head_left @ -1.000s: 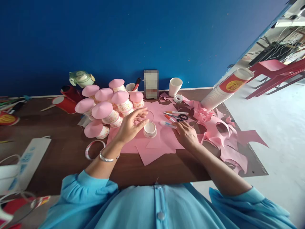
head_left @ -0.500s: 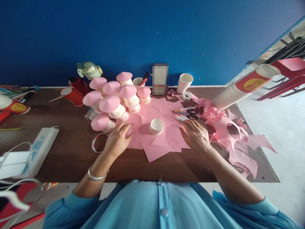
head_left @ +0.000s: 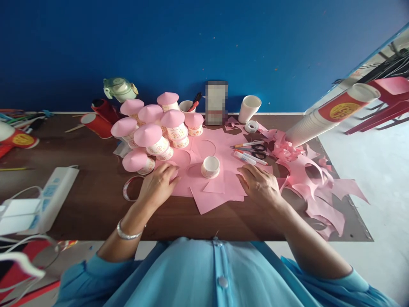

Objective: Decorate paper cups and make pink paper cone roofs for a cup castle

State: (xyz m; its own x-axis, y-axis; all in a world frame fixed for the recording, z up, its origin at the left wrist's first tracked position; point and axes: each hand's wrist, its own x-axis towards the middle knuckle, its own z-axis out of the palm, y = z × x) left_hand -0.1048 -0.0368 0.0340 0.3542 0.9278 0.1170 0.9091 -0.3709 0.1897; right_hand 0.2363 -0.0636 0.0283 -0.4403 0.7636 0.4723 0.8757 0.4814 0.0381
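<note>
My left hand (head_left: 159, 182) rests at the left edge of the pink paper (head_left: 209, 202), fingers stretched out and holding nothing. Opposite it, my right hand (head_left: 258, 182) lies on the paper's right side, also open and without an object. A small patterned paper cup (head_left: 210, 167) stands upright on the paper between the two hands, touched by neither. Several cup towers with pink cone roofs (head_left: 148, 135) are grouped beyond my left hand. Scissors (head_left: 255, 149) and white marker pens (head_left: 245, 158) lie just past my right hand. Beside my left wrist is a patterned paper ring (head_left: 130, 188).
Pink paper scraps (head_left: 324, 209) spread over the right end of the table, under a leaning stack of paper cups (head_left: 315, 119). A white cup (head_left: 249, 109) and a tape roll (head_left: 251, 126) sit near the blue wall. At left lies a power strip (head_left: 53, 198).
My right hand has shifted slightly left, toward the small cup, uncovering more of the marker pens. The left hand stays nearly in place. The view has tilted a little.
</note>
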